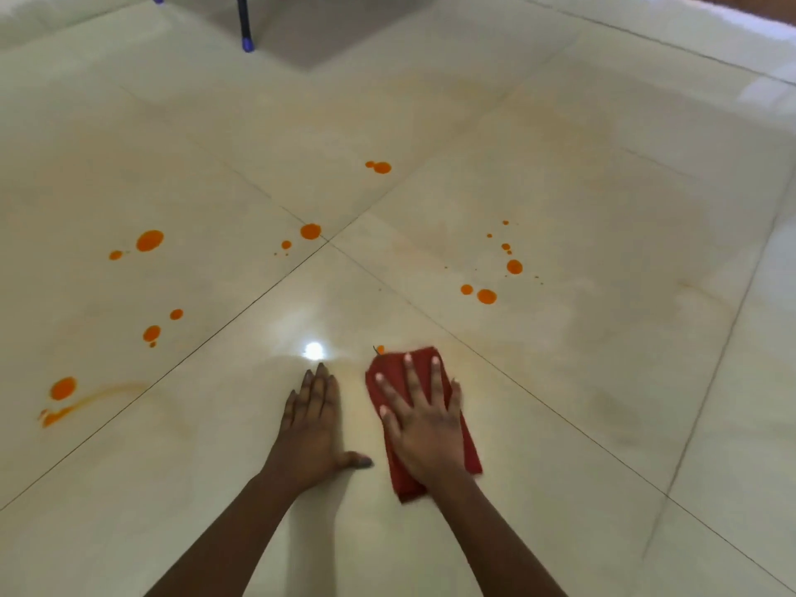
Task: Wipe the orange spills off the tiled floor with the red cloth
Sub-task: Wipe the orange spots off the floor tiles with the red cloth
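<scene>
The red cloth is pressed flat on the tiled floor by the right hand, fingers spread, the left hand is laid just beside it with fingers together, and orange spills are scattered beyond.

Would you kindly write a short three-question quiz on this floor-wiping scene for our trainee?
1. True or false: the left hand holds the cloth.
2. Where is the smeared spill? A. Near the left edge of the view. B. Near the right edge. C. Beside the right thumb.
3. Fill in: the right hand presses the cloth with its fingers ____.

Key
1. False: it rests flat on the bare floor, beside the cloth.
2. A
3. spread
</scene>
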